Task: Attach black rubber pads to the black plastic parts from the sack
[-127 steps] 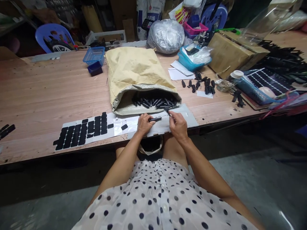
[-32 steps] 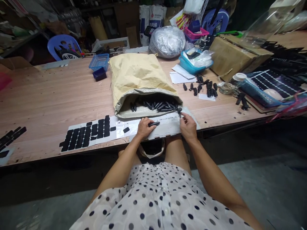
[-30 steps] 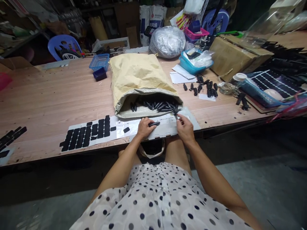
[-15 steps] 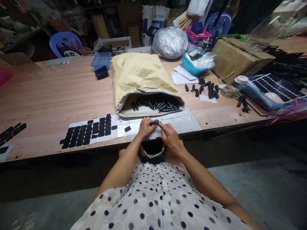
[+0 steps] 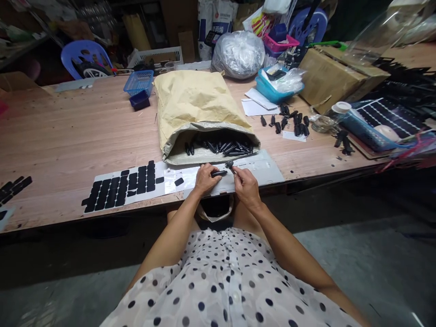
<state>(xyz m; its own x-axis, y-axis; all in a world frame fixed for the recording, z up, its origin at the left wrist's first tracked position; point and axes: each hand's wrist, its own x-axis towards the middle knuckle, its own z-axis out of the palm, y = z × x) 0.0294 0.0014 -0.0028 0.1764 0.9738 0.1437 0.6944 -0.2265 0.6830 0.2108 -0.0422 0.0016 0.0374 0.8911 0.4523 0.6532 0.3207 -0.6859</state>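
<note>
My left hand [image 5: 205, 179] is closed on a slim black plastic piece [image 5: 220, 173], which points right, just above the table edge. In my right hand [image 5: 245, 185] is a small tool with a dark rounded head [image 5: 229, 164], its thin shaft pinched between thumb and fingers; its exact kind is too small to make out. The head is up and apart from the black piece. Straight ahead lies an open yellow sack [image 5: 204, 97], its mouth facing me, with many similar black pieces [image 5: 231, 147] inside. A pale grey board [image 5: 264, 170] lies under my hands.
Rows of black rounded pads [image 5: 119, 188] on a white sheet lie to the left. On the right are loose black parts [image 5: 299, 125], a teal basket [image 5: 277, 91] and a cardboard box [image 5: 335, 77]. A blue basket [image 5: 139, 82] stands left of the sack.
My hands have parted slightly. The tool's dark head has moved up and right, off the black piece, which now shows in my left hand. The whole view has shifted a little.
</note>
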